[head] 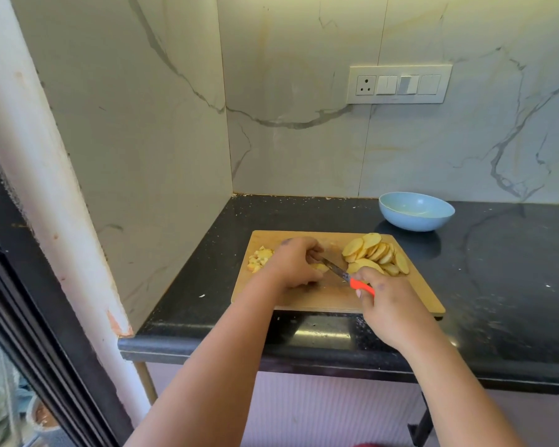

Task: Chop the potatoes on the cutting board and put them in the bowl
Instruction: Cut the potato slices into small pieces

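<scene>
Chopping is under way: the left hand [296, 262] pins a potato piece [320, 267] mid-board while the right hand [389, 301] grips the knife [346, 275], slices [376, 254] wait at the cutting board's [329, 295] far right corner, and the bowl [415, 210] beyond looks empty, so dicing likely comes next.

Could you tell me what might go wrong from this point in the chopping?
The left hand holds a potato piece right beside the knife blade, so fingers could get nicked. The cutting board reaches the counter's front edge and might slip. The bowl sits apart, so pieces may spill.
</scene>
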### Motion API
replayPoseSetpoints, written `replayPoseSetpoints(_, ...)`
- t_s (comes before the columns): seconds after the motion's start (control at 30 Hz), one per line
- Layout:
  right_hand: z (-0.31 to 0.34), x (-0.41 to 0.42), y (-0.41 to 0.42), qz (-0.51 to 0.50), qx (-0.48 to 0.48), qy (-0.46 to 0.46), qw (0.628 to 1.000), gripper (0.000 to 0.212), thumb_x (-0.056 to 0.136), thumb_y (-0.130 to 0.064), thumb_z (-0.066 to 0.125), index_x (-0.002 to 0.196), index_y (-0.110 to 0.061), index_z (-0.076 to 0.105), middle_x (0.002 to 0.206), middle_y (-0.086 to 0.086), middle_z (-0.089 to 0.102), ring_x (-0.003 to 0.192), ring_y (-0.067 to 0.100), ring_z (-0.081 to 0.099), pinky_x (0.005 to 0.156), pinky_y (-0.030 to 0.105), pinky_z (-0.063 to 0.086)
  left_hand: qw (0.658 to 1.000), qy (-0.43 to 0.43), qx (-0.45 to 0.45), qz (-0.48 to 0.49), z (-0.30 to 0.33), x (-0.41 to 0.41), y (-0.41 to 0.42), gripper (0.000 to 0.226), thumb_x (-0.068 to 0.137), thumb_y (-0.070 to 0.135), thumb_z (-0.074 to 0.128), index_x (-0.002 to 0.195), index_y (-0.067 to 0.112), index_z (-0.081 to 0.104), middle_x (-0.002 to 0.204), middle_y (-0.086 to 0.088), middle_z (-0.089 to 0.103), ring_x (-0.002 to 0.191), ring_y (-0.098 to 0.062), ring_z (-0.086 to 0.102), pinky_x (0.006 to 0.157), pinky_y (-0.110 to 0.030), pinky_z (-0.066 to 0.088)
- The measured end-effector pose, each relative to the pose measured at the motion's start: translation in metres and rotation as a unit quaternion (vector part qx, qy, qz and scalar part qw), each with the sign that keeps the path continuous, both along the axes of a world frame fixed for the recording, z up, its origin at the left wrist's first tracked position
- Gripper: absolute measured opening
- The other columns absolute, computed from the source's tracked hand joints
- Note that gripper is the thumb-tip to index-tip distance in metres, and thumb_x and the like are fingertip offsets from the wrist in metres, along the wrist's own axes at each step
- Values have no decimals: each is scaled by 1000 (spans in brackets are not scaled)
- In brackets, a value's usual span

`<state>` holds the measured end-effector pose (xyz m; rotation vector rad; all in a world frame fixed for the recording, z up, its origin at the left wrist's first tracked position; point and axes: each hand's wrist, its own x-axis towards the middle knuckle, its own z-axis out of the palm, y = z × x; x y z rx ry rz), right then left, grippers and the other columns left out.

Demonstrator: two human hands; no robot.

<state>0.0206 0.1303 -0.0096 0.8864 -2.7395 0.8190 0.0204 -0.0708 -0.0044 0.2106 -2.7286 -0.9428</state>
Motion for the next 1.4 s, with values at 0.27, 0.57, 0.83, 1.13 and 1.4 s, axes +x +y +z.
replayPoseSetpoints(0.27,-7,13,-1,-46,4,36,998,26,97,-18,49,120,-28,56,75,-3,53,62,10,48,48,23,30,999,40,-2,-24,0,10,-6,39,82,14,73,121,13,66,116,2,67,106,-10,61,93,-20,50)
replayPoseSetpoints(0.57,-11,27,-11,-35,17,14,999,30,100,-20,45,128,-28,49,72,-5,54,61,6,50,48,21,38,991,46,-117,47,-19,11,1,29,94,29,62,118,15,70,119,-2,65,110,-20,57,95,-26,41)
replayPoseSetpoints(0.83,-8,40,-16,-44,-1,13,999,31,97,-13,46,123,-29,54,75,-1,57,62,12,50,56,32,49,993,78,-76,51,-22,12,1,22,90,21,66,109,13,74,113,0,68,106,-16,60,95,-25,44)
replayPoseSetpoints(1.13,6,41,-35,-48,77,-32,995,44,93,-2,48,131,-24,45,79,-3,50,67,10,50,49,24,35,992,68,-79,67,-22,13,5,22,91,24,64,107,16,76,114,1,69,104,-17,61,93,-27,46)
replayPoseSetpoints(1.4,9,54,19,-35,3,-41,999,18,98,-18,51,107,-34,50,78,-17,47,65,0,47,46,13,33,991,80,-60,93,-25,19,2,23,92,24,64,112,16,74,111,2,71,105,-14,62,91,-26,49)
